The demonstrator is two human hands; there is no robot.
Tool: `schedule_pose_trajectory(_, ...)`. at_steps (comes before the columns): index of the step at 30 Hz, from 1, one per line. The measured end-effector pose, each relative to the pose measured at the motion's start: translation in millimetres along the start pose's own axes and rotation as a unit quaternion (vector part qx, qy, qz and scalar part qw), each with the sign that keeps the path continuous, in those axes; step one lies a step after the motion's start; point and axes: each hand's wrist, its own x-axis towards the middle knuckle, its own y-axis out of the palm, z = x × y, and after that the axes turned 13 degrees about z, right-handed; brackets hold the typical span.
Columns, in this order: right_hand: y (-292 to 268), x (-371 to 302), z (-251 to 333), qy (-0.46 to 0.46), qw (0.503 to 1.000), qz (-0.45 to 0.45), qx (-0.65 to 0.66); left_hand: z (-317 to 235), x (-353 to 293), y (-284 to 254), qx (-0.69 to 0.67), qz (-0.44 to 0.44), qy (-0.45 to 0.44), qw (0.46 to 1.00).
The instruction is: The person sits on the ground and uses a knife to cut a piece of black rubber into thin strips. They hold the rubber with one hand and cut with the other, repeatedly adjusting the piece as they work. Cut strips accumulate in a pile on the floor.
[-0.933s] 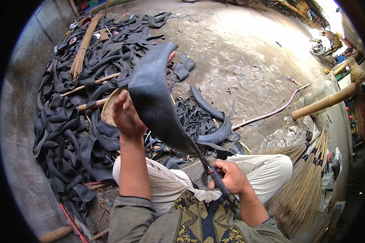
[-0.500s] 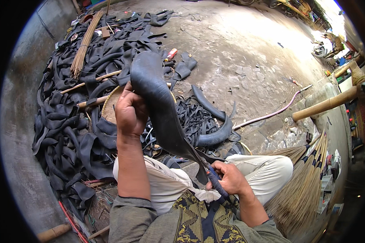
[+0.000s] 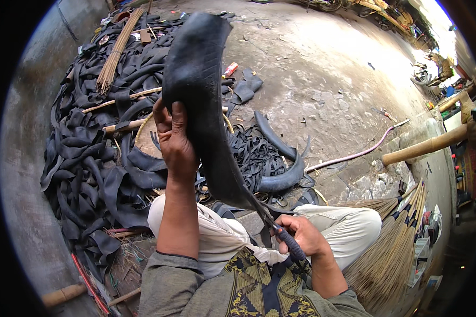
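A wide, curved piece of black rubber inner tube (image 3: 195,74) rises in front of me, its lower end narrowing toward my lap. My left hand (image 3: 177,140) grips its left edge partway up, thumb pressed on the rubber. Low at the centre, my right hand (image 3: 301,235) is closed round the wrapped handle of what look like shears (image 3: 293,245). Their blades meet the rubber's lower end and are mostly hidden there.
Loose black rubber pieces (image 3: 90,179) cover the left side up to the wall. Thin rubber strips (image 3: 251,156) and a cut tube length (image 3: 283,179) lie ahead. Brooms (image 3: 388,259) stand at right, near a bamboo pole (image 3: 425,143). A purple hose (image 3: 354,154) crosses the floor.
My left hand has shifted its grip, with the thumb now along the rubber. The tube piece has swung upward and unfolded, standing taller. My right hand has stayed nearly in place, the shears turning slightly.
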Motion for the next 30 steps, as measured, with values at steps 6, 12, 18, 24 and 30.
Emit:
schedule_pose_trajectory(6,5,7,6,-0.032,0.998,0.057,0.002,8,-3,4,0.041,-0.020,0.065,0.997)
schedule_pose_trajectory(12,12,26,6,-0.086,0.993,0.025,-0.083,15,-12,4,0.095,-0.045,0.102,0.989)
schedule_pose_trajectory(18,11,33,6,-0.064,0.997,0.022,-0.048,10,-14,6,0.072,-0.069,0.103,0.990)
schedule_pose_trajectory(24,21,31,8,-0.037,0.989,0.005,0.146,10,-7,0,0.045,-0.087,0.098,0.990)
schedule_pose_trajectory(30,17,38,11,-0.067,0.994,0.020,0.086,11,-12,5,0.039,-0.089,0.057,0.994)
